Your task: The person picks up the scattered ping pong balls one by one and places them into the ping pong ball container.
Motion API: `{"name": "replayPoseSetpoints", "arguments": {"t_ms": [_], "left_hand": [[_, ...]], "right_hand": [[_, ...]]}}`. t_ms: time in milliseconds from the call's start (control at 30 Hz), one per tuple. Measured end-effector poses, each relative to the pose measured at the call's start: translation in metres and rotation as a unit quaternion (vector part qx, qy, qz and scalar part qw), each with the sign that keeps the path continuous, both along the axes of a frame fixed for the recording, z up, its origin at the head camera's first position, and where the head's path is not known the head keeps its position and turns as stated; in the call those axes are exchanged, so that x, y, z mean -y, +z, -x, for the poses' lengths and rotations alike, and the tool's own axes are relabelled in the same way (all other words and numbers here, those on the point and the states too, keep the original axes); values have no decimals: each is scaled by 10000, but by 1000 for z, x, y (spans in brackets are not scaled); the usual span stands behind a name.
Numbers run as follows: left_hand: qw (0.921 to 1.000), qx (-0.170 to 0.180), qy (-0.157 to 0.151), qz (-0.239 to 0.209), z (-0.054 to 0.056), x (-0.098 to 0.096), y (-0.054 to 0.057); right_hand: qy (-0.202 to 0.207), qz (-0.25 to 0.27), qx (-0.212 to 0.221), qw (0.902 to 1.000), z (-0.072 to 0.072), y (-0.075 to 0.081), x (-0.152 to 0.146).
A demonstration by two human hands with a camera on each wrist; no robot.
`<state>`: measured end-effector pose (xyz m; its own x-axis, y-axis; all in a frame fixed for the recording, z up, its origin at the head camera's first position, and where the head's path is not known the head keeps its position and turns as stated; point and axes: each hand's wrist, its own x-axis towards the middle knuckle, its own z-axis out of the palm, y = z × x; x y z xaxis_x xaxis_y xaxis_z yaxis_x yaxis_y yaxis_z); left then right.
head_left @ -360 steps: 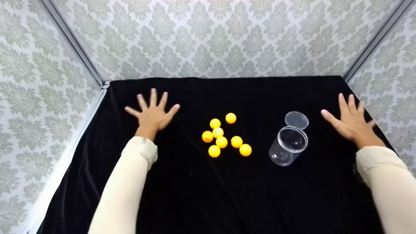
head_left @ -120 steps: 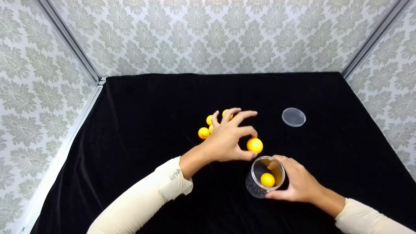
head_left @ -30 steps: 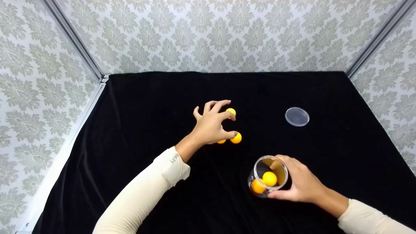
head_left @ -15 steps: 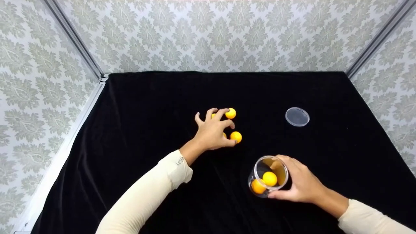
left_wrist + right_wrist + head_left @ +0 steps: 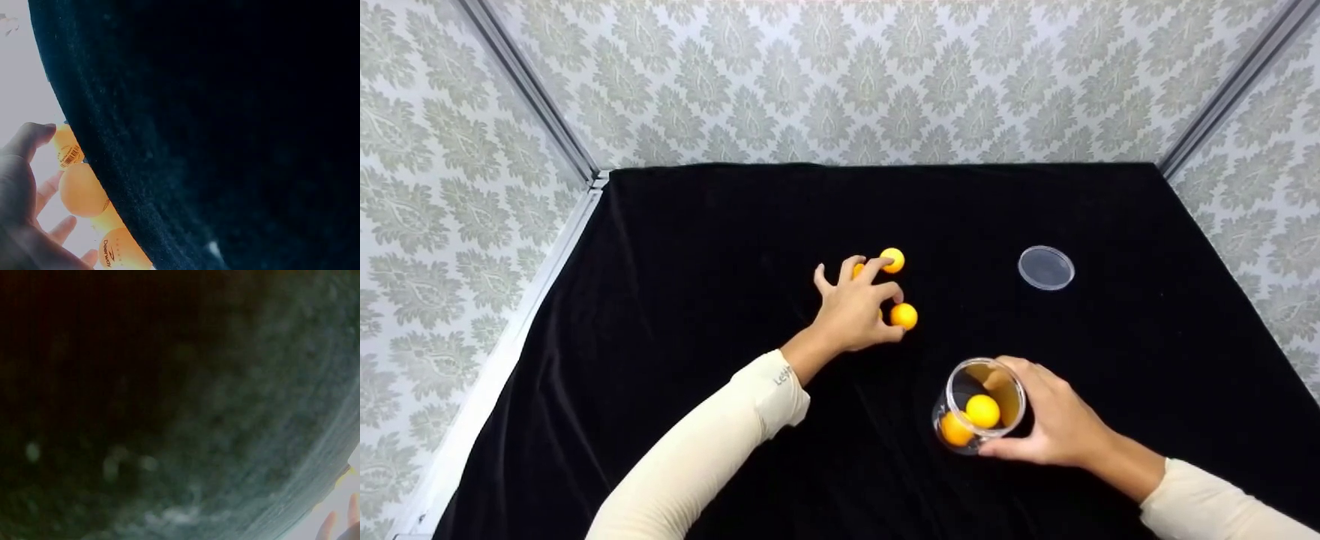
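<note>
My left hand (image 5: 851, 311) reaches over the loose orange table tennis balls, thumb and index finger on either side of one table tennis ball (image 5: 904, 316). In the left wrist view the thumb tip lies against a ball with a barcode (image 5: 69, 147), and further balls sit past the fingers. Another ball (image 5: 892, 260) lies beyond the fingertips, and others are partly hidden under the hand. My right hand (image 5: 1054, 424) grips a clear plastic jar (image 5: 952, 379) around its side, mouth up and tilted. Two balls (image 5: 982, 411) show inside it.
A clear round lid (image 5: 1046, 268) lies flat on the black cloth (image 5: 720, 247), behind and right of the jar. Patterned walls (image 5: 825, 82) with grey metal corner posts enclose the back and sides. The right wrist view is mostly dark and blurred.
Since 12 seconds ago the jar came nearer, gripped by my right hand, and two balls entered it. Lately my left hand shifted slightly, its thumb and index finger closing around a ball.
</note>
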<state>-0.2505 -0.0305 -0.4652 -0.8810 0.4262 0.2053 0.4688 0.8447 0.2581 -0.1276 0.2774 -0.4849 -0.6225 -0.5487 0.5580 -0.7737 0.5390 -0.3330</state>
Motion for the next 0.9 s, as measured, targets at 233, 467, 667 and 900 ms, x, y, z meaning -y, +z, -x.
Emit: {"name": "replayPoseSetpoints", "arguments": {"t_ms": [233, 467, 667, 900], "left_hand": [[10000, 7, 28, 84, -1, -2, 1], [10000, -25, 52, -37, -2, -1, 5], [9991, -269, -50, -333, -5, 1, 13], [9969, -455, -295, -569, -18, 0, 36]], "right_hand": [[-16, -10, -5, 10000, -1, 0, 0], [-52, -61, -34, 10000, -1, 0, 1], [-61, -64, -26, 10000, -1, 0, 1], [-89, -44, -10, 10000, -1, 0, 0]]}}
